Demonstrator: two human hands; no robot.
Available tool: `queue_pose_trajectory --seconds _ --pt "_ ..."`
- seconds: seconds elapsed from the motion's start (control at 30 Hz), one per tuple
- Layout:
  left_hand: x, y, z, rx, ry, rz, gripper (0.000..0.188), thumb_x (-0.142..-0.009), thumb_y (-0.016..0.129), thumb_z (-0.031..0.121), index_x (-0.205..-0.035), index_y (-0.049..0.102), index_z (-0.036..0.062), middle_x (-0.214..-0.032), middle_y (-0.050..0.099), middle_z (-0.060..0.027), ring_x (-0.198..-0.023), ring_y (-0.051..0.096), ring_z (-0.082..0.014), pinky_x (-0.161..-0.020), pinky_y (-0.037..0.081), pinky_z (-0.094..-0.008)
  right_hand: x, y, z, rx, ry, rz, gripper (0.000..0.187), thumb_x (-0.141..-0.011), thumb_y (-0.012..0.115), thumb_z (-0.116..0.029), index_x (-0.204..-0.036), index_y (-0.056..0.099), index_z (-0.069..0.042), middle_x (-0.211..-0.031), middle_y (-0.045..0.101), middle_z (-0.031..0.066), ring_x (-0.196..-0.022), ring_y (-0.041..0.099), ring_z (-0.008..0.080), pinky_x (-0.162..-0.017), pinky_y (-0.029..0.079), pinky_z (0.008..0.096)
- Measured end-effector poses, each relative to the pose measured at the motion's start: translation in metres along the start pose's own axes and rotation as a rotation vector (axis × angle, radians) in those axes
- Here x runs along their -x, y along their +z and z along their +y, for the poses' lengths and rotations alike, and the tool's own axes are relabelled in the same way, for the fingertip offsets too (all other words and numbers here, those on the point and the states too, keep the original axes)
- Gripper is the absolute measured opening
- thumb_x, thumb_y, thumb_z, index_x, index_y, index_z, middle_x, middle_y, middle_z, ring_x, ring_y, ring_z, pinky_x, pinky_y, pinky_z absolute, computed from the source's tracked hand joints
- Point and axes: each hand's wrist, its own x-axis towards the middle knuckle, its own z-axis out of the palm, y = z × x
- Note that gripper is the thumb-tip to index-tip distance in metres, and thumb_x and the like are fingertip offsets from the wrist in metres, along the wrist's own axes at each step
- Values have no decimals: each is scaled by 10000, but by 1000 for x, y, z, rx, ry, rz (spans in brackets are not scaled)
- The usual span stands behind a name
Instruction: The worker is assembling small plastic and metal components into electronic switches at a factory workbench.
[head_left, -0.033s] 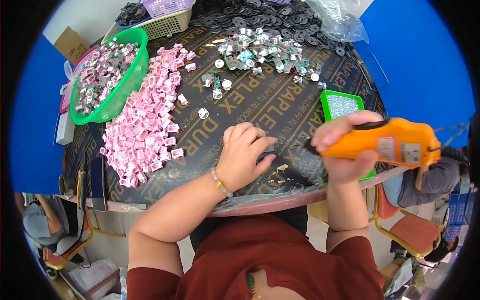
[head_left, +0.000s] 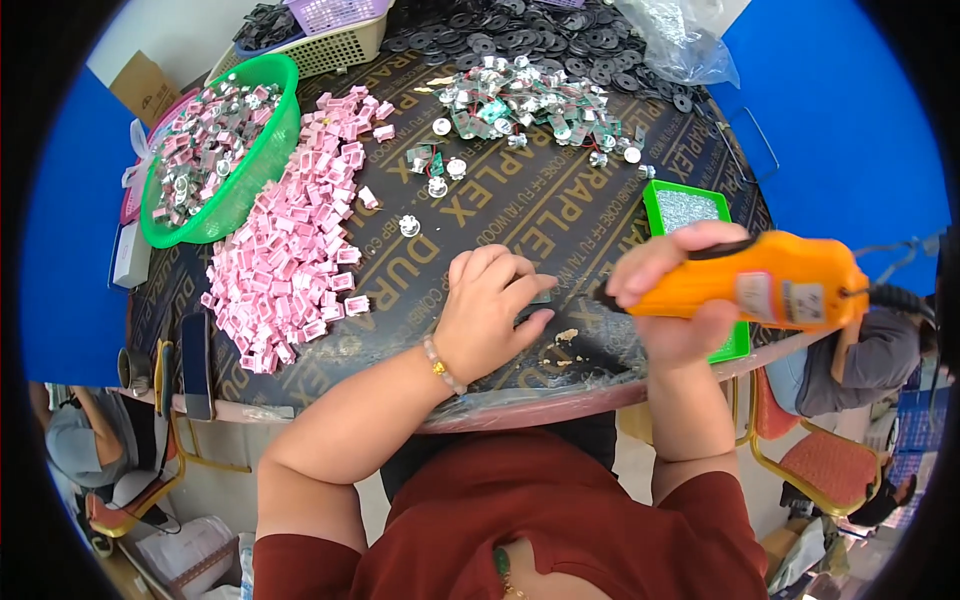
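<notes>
My right hand (head_left: 680, 290) grips an orange electric screwdriver (head_left: 790, 283), held above the table with its dark tip pointing left. A cord runs from its rear end off to the right. On the table, my left hand (head_left: 492, 305) has thumb and index finger around a small dark part (head_left: 541, 298), mostly hidden by the fingers. Under and beside the right forearm is a green tray (head_left: 740, 343) holding many small silvery screws (head_left: 688, 207). A clear and white button-like piece (head_left: 409, 226) lies beyond my left hand.
Pink plastic housings (head_left: 290, 240) are heaped at left, beside a tilted green basket (head_left: 285, 130) of assembled pieces. Small circuit boards with wires (head_left: 530, 105) pile up at the back, before black discs (head_left: 540, 35). A clear plastic bag (head_left: 690, 50) lies far right. Other people sit nearby.
My right hand and the screwdriver have shifted slightly left, toward my left hand. The left hand stays in place.
</notes>
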Motion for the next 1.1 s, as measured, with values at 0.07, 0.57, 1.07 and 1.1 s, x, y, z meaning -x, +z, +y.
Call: queue_pose_trajectory --seconds 0.07,0.57,1.07,1.1 --pt "0 -1 -1 5 3 10 301 -655 759 159 -938 658 144 -917 558 3 -981 496 -235 -866 341 -393 2 13 11 -182 42 22 615 -809 688 -468 -1106 445 12 -707 603 137 -582 581 173 -541 499 267" --pt "1 3 -5 -99 53 60 240 -629 767 175 -813 616 141 -890 553 8 -953 505 -224 -847 341 -388 7 20 29 -265 53 39 616 -824 649 -508 -1104 433 -4 -706 587 126 -568 571 180 -556 516 306" --pt "1 7 -8 -149 -48 -27 305 -619 760 193 -888 642 110 -921 552 -22 -994 490 -235 -866 346 -399 14 21 38 -257 130 50 616 -794 708 -457 -1095 445 12 -712 591 123 -577 571 172 -558 512 281" --pt "1 8 -8 -148 -44 -31 285 -625 755 193 -872 643 106 -920 553 -23 -992 490 -235 -866 346 -399 14 21 38 -251 140 55 618 -788 716 -454 -1094 447 11 -714 591 121 -581 572 171 -558 511 277"
